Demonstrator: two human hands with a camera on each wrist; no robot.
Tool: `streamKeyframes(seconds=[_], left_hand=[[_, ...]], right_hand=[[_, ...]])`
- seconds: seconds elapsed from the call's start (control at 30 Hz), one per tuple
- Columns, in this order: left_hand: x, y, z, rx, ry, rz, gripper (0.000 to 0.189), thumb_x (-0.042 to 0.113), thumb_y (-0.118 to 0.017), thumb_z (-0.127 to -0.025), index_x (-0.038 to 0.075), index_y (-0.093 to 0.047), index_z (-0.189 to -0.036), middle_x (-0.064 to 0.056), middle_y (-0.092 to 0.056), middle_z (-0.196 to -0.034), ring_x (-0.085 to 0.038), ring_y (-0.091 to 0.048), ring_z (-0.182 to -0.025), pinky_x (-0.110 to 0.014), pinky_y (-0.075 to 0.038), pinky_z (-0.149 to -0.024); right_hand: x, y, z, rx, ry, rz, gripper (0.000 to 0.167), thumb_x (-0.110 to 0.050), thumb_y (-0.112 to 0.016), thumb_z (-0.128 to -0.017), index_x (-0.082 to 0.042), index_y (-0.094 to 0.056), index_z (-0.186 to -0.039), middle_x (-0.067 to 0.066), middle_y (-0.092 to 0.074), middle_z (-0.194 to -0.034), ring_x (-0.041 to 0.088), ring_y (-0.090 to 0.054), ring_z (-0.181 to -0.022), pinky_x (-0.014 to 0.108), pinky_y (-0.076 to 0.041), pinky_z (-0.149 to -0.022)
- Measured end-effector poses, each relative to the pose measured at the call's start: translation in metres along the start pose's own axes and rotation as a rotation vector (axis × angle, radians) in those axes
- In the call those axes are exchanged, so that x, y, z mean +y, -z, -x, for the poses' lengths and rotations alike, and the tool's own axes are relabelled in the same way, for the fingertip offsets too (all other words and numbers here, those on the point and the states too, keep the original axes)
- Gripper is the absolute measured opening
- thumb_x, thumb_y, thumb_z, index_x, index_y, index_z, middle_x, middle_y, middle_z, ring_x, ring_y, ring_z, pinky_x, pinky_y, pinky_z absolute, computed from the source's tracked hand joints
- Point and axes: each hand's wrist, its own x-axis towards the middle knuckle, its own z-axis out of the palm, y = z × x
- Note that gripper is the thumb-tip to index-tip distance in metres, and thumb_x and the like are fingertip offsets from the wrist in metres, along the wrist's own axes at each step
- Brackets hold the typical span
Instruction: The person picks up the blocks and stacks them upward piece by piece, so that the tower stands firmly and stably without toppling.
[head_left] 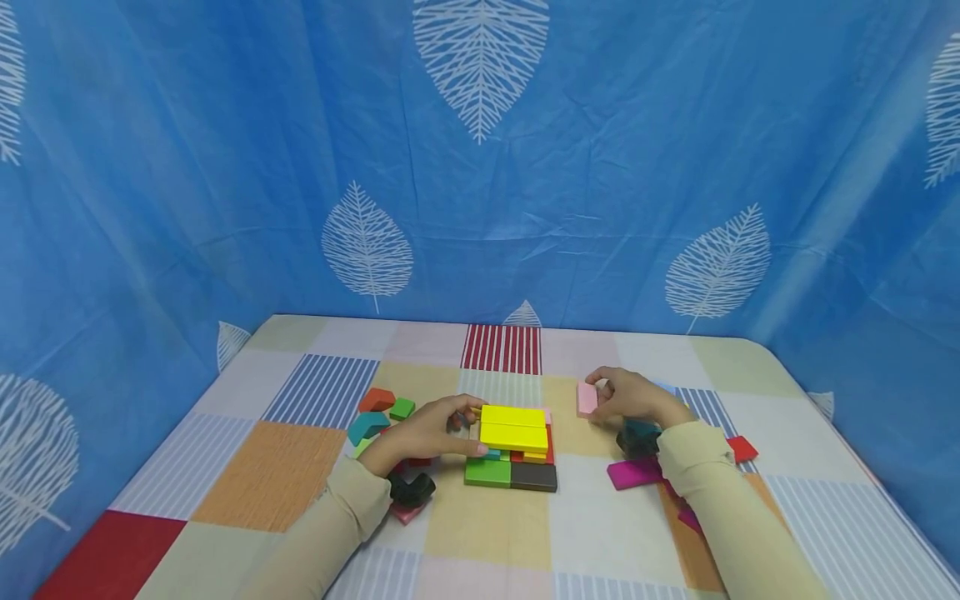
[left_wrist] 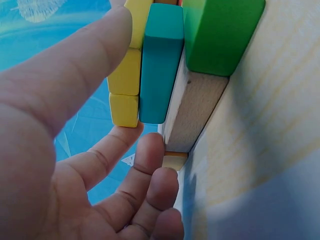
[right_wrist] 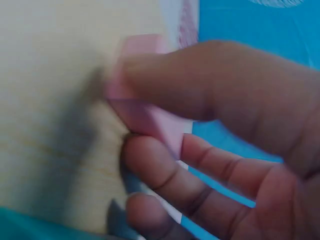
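Observation:
A low stack of coloured wooden blocks stands on the patchwork tablecloth, with two long yellow blocks (head_left: 514,427) lying side by side on top. My left hand (head_left: 435,429) is at the left end of the stack. In the left wrist view its thumb and index finger pinch the yellow blocks (left_wrist: 125,75) from opposite sides, above a teal block (left_wrist: 161,75) and a green block (left_wrist: 220,37). To the right of the stack, my right hand (head_left: 630,395) pinches a pink block (head_left: 587,400) between thumb and fingers, close over the cloth. The right wrist view is blurred around this pink block (right_wrist: 150,117).
Loose blocks lie left of the stack, among them an orange one (head_left: 377,399), a small green one (head_left: 402,408) and a teal one (head_left: 366,427). Near the right forearm are a magenta block (head_left: 632,474) and a red block (head_left: 742,449). A blue curtain (head_left: 480,208) hangs behind the table.

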Motion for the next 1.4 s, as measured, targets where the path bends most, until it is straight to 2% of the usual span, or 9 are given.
streamKeyframes(seconds=[0.1, 0.17, 0.3, 0.37, 0.53, 0.63, 0.9, 1.2, 1.4], left_hand=[[-0.001, 0.0, 0.001, -0.003, -0.003, 0.011, 0.063, 0.022, -0.083, -0.096, 0.0, -0.058, -0.15, -0.006, -0.063, -0.118, -0.02, -0.054, -0.099, -0.038, -0.049, -0.092], [-0.002, 0.0, 0.002, -0.004, -0.006, 0.016, 0.063, 0.022, -0.083, -0.096, 0.0, -0.058, -0.149, -0.006, -0.063, -0.118, -0.02, -0.054, -0.099, -0.037, -0.049, -0.091], [-0.002, 0.0, 0.002, -0.008, -0.013, 0.017, 0.063, 0.022, -0.083, -0.097, 0.0, -0.058, -0.15, -0.006, -0.063, -0.118, -0.02, -0.053, -0.099, -0.037, -0.048, -0.091], [-0.002, 0.0, 0.002, -0.007, -0.016, 0.013, 0.063, 0.022, -0.083, -0.097, 0.0, -0.058, -0.15, -0.006, -0.063, -0.117, -0.02, -0.053, -0.099, -0.037, -0.048, -0.091], [-0.001, 0.001, 0.001, 0.002, -0.012, -0.005, 0.064, 0.023, -0.083, -0.096, 0.001, -0.059, -0.15, -0.005, -0.063, -0.117, -0.02, -0.053, -0.099, -0.036, -0.049, -0.091], [0.0, 0.001, 0.001, 0.004, -0.008, -0.009, 0.064, 0.023, -0.084, -0.096, 0.001, -0.059, -0.15, -0.005, -0.062, -0.116, -0.02, -0.053, -0.099, -0.035, -0.049, -0.091], [0.001, 0.001, 0.001, 0.009, -0.003, -0.015, 0.063, 0.023, -0.084, -0.095, 0.001, -0.059, -0.149, -0.004, -0.062, -0.114, -0.02, -0.052, -0.098, -0.034, -0.048, -0.09], [-0.001, 0.001, -0.001, 0.009, -0.006, -0.016, 0.061, 0.024, -0.084, -0.095, 0.003, -0.061, -0.147, -0.004, -0.062, -0.114, -0.02, -0.053, -0.1, -0.034, -0.049, -0.091], [-0.005, 0.0, -0.002, 0.005, -0.027, -0.008, 0.06, 0.024, -0.084, -0.095, 0.003, -0.062, -0.146, -0.004, -0.062, -0.113, -0.019, -0.053, -0.099, -0.034, -0.048, -0.089]], right_hand=[[0.0, -0.003, 0.001, 0.047, 0.039, 0.077, 0.064, -0.013, -0.089, -0.085, 0.011, -0.058, -0.136, 0.012, -0.06, -0.091, 0.025, -0.055, -0.082, 0.037, -0.054, -0.074], [0.0, -0.006, 0.002, 0.104, 0.067, 0.138, 0.063, -0.016, -0.091, -0.083, 0.01, -0.063, -0.133, 0.016, -0.063, -0.102, 0.031, -0.058, -0.093, 0.045, -0.059, -0.086], [-0.005, -0.012, 0.007, 0.218, 0.157, 0.189, 0.061, -0.022, -0.092, -0.082, 0.009, -0.068, -0.129, 0.026, -0.065, -0.124, 0.041, -0.059, -0.108, 0.06, -0.055, -0.101], [-0.008, -0.015, 0.01, 0.256, 0.206, 0.161, 0.059, -0.022, -0.092, -0.083, 0.007, -0.068, -0.129, 0.025, -0.066, -0.128, 0.041, -0.06, -0.107, 0.059, -0.056, -0.098], [-0.018, -0.025, 0.018, 0.31, 0.308, 0.09, 0.056, -0.018, -0.089, -0.085, 0.004, -0.068, -0.132, 0.02, -0.069, -0.127, 0.034, -0.058, -0.103, 0.044, -0.054, -0.083], [-0.025, -0.033, 0.021, 0.311, 0.327, 0.035, 0.057, -0.021, -0.089, -0.086, 0.0, -0.068, -0.135, 0.016, -0.068, -0.129, 0.033, -0.058, -0.106, 0.041, -0.054, -0.083], [-0.045, -0.051, 0.02, 0.263, 0.394, -0.048, 0.058, -0.027, -0.09, -0.087, -0.004, -0.069, -0.136, 0.014, -0.069, -0.133, 0.034, -0.059, -0.109, 0.048, -0.055, -0.088], [-0.068, -0.068, 0.017, 0.195, 0.365, 0.041, 0.058, -0.032, -0.09, -0.087, -0.007, -0.071, -0.135, 0.012, -0.069, -0.134, 0.03, -0.059, -0.113, 0.049, -0.059, -0.094], [-0.073, -0.074, 0.013, 0.178, 0.402, 0.07, 0.057, -0.03, -0.09, -0.086, -0.004, -0.071, -0.134, 0.01, -0.07, -0.125, 0.028, -0.059, -0.111, 0.045, -0.058, -0.093]])
